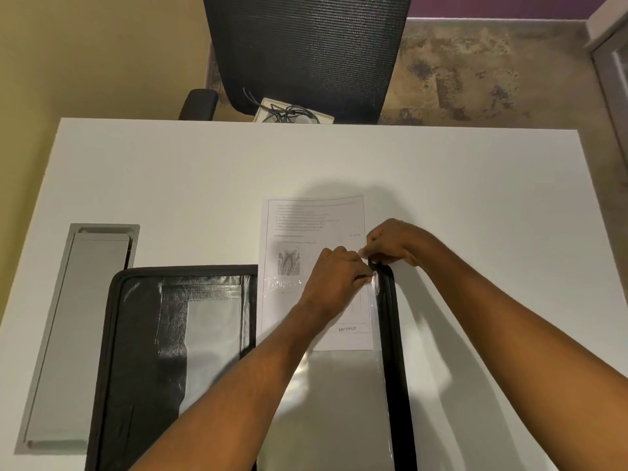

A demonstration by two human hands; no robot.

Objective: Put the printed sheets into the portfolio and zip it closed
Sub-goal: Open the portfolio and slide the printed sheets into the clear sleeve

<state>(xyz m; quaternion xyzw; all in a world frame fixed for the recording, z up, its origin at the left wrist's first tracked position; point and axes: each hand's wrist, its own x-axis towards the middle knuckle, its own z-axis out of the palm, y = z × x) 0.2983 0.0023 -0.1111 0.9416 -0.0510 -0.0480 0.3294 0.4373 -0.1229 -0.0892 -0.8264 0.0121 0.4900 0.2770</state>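
On the white desk point(475, 198), nearest the camera, a black portfolio point(136, 334) is laid open, its dark pocket panel left of the grip. At its far right corner a clear sleeve point(339, 402) edge is pinched shut by the left hand point(334, 273) and right hand point(390, 244), fingertips touching. Under the hands a printed sheet point(316, 226) is partly tucked in, its top sticking out beyond. Farther off, a mesh chair point(306, 52) is seen.

A black mesh office chair point(306, 52) stands beyond the white desk point(475, 198) — a grey cable hatch point(73, 334) lies at its left.
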